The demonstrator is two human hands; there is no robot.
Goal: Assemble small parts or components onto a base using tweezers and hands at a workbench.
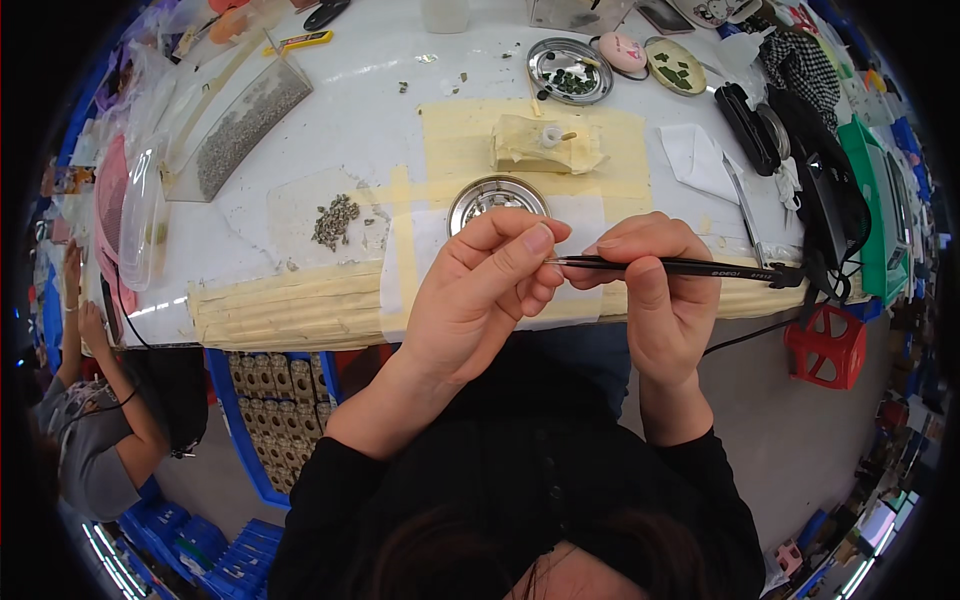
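Right hand (655, 290) pinches black tweezers (680, 266); left hand (490, 290) pinches their tip. Round metal dish (490, 198) at twelve o'clock, partly hidden behind the left fingers.

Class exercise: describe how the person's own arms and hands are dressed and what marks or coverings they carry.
Both forearms are bare. Black sleeves are pushed up near the elbows. The left hand and right hand wear no gloves, and no rings, watch or bands show. The nails are short and unpainted.

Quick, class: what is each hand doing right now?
Left hand: fingertips pinched shut at the tweezer tip; what they pinch cannot be told.
Right hand: closed, holding slim black metal tweezers.
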